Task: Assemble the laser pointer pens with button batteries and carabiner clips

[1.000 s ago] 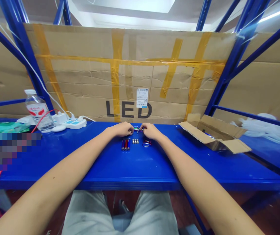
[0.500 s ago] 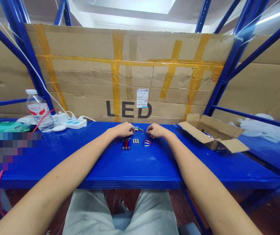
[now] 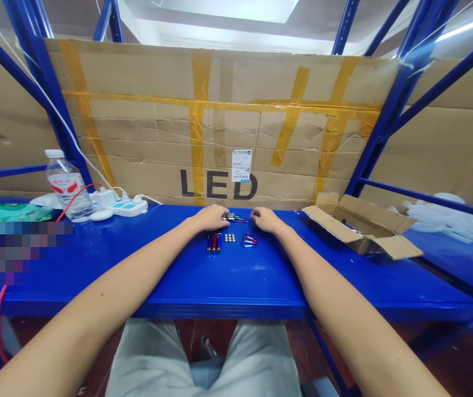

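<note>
At the back middle of the blue table, my left hand (image 3: 213, 218) has its fingers curled together at the near end of a small cluster of silver and green metal pieces (image 3: 236, 218). Whatever its fingertips hold is hidden or too small to name. My right hand (image 3: 264, 219) is closed too, just right of that cluster, its fingertips pointing inward; I cannot make out anything in them. In front of the hands lie blue and red metal tubes with silver ends (image 3: 214, 243), a block of small silver button cells (image 3: 230, 237), and several red and blue carabiners (image 3: 249, 240).
An open cardboard box (image 3: 356, 226) stands to the right on the blue table (image 3: 236, 281). To the left are a water bottle (image 3: 68, 187), a white power strip (image 3: 126, 207) and a red cable (image 3: 0, 314). A large cardboard panel (image 3: 153, 138) walls off the back.
My left hand has shifted slightly at the silver and green pieces, its fingertips moving a little right. The right hand has barely moved, and the things in front lie as before.
</note>
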A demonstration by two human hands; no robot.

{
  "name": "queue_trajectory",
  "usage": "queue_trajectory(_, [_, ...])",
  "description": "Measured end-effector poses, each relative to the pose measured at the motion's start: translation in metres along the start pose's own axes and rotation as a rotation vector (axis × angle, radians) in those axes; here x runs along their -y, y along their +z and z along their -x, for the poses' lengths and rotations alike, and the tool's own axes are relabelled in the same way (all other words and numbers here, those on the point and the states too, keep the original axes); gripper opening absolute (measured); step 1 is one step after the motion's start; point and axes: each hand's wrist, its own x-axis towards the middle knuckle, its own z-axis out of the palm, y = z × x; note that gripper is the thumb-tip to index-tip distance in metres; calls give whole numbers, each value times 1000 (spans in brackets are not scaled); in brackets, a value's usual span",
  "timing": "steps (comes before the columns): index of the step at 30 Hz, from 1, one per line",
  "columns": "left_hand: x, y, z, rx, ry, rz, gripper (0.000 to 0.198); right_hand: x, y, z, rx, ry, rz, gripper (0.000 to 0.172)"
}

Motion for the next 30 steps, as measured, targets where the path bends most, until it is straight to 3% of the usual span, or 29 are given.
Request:
queue_trajectory(18, [-7, 6, -7, -76, -18, -63, 24, 11, 3, 1, 56, -110, 60, 14])
queue_trajectory(30, [-20, 9, -12, -123, -33, -166, 22, 23, 5, 5, 62, -151, 125, 18])
